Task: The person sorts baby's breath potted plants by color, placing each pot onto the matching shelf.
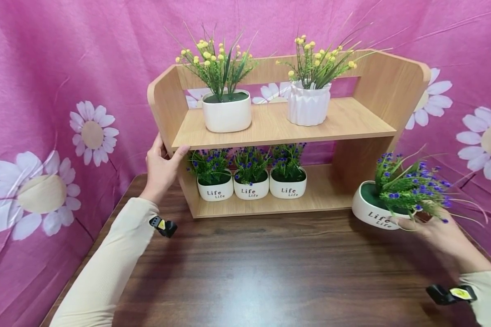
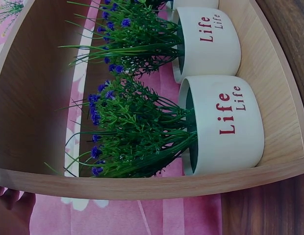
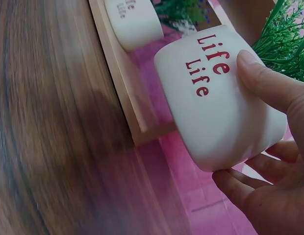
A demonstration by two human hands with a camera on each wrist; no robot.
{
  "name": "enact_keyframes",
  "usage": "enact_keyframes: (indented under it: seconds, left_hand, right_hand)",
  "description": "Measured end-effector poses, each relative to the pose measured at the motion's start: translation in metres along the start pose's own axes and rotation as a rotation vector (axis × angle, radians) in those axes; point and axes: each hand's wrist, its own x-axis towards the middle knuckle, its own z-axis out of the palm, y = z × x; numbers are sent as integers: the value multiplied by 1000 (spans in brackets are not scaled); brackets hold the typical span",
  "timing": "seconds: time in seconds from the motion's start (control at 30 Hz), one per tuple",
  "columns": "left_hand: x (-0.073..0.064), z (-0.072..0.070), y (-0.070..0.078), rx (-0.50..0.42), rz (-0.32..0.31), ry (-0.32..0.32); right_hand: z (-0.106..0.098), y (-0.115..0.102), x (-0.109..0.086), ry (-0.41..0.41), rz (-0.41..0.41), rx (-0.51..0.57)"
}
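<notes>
My right hand (image 1: 438, 231) grips a white oval flowerpot (image 1: 380, 211) marked "Life", holding it tilted by the shelf's right front corner. Blue-purple artificial flowers (image 1: 417, 186) lean out of it to the right. In the right wrist view the thumb lies across its lettered front, with the fingers (image 3: 235, 188) beneath and behind. At the left end, my left hand (image 1: 161, 165) holds the side panel of a two-tier wooden shelf (image 1: 270, 134), thumb at the front edge, fingers around the outside. Three matching pots (image 1: 251, 188) stand in a row on the lower tier.
On the upper tier stand a smooth white pot (image 1: 227, 113) and a ribbed white pot (image 1: 308, 106), both with yellow flowers. The shelf rests on a dark wooden table (image 1: 245, 272). Pink cloth (image 1: 45, 91) with daisies hangs behind and at both sides.
</notes>
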Motion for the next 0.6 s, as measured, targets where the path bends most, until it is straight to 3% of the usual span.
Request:
enact_keyframes:
  seconds: [0.1,0.2,0.43,0.6]
  left_hand:
    - [0,0,0,-6,-1,0]
    - [-1,0,1,-15,-5,1]
    - [-1,1,-1,-20,-8,6]
    - [1,1,-1,-16,9,10]
  right_hand:
    - [10,-4,5,-27,-60,87]
    - [19,-8,9,-58,-66,124]
    - [44,-17,23,-46,-37,-50]
    - [62,-23,38,-81,-20,1]
